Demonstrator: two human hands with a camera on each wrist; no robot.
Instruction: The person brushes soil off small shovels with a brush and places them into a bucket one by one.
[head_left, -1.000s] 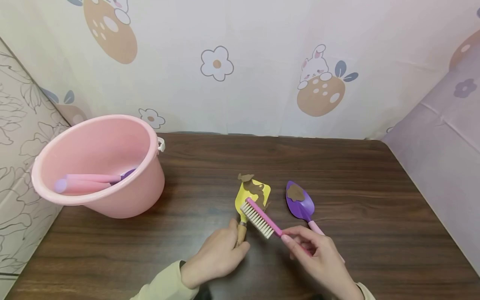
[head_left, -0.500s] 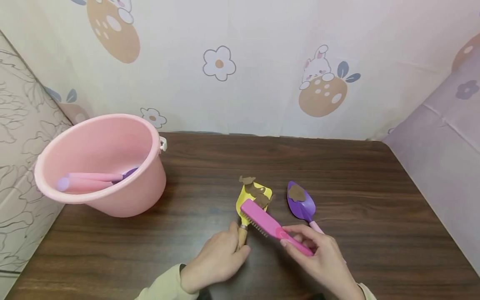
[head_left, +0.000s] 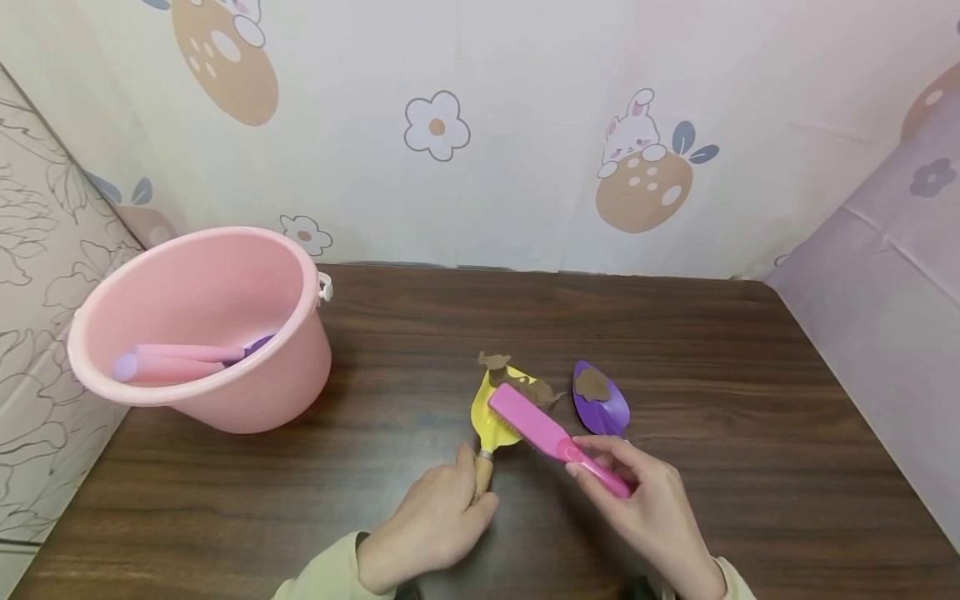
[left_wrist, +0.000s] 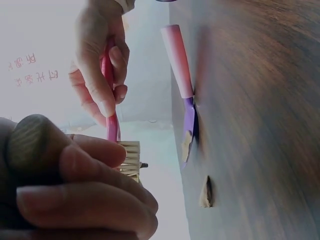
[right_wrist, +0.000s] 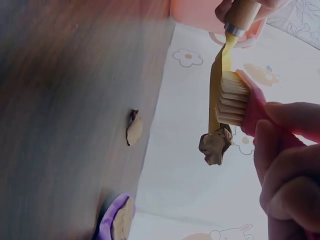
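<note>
My left hand (head_left: pixel 435 517) grips the wooden handle of a small yellow shovel (head_left: pixel 487 421), held above the table. In my right hand (head_left: pixel 648 500) is a pink brush (head_left: pixel 532 421), pinched by its handle between thumb and fingers. In the right wrist view, its bristles (right_wrist: pixel 233 97) press against the shovel's yellow blade. A crumpled brown clay-like lump (right_wrist: pixel 216 146) hangs at the blade's end. Another brown piece (right_wrist: pixel 134 128) lies on the table. Beside my right hand lies a purple trowel (head_left: pixel 611 412) with a brown patch (head_left: pixel 592 385) on its blade; its pink handle shows in the left wrist view.
A pink bucket (head_left: pixel 277 375) stands at the left of the dark wooden table (head_left: pixel 405 333), with pink-handled purple tools (head_left: pixel 183 362) inside. Patterned cloth (head_left: pixel 517 192) hangs behind the table and at both sides.
My right hand has turned the brush bristles-down and moved it a little up along the yellow blade. The brown lump has shifted right, past the blade's edge. My left hand stays nearly still.
</note>
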